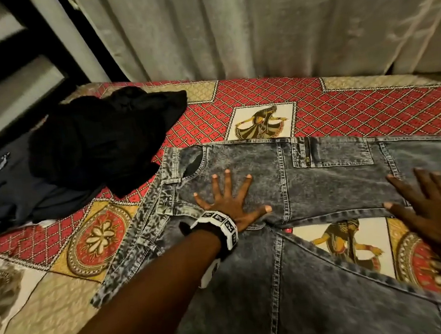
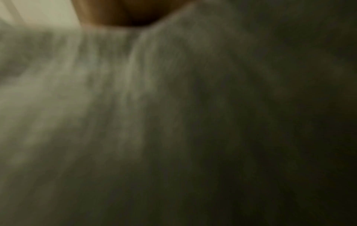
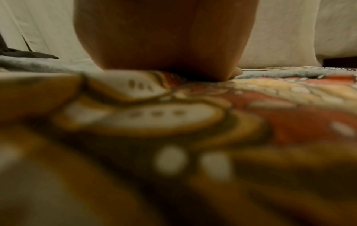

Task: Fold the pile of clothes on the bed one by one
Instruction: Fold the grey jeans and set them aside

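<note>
Grey acid-washed jeans [image 1: 309, 174] lie spread on the bed, waistband to the left, one leg running right and the other toward me. My left hand [image 1: 230, 201] lies flat on the seat of the jeans near the crotch, fingers straight and spread. My right hand [image 1: 430, 206], blurred, lies flat with spread fingers on the lower edge of the far leg. In the left wrist view the blurred grey denim [image 2: 115, 107] fills the picture. In the right wrist view the palm [image 3: 166, 38] rests on the patterned bedspread [image 3: 193, 119].
A heap of black clothes [image 1: 98, 141] lies on a dark blue garment [image 1: 9, 192] at the bed's left end. The red and gold patterned bedspread [image 1: 370, 109] covers the bed. Pale curtains [image 1: 254, 23] hang behind it. A dark frame [image 1: 41, 49] stands at top left.
</note>
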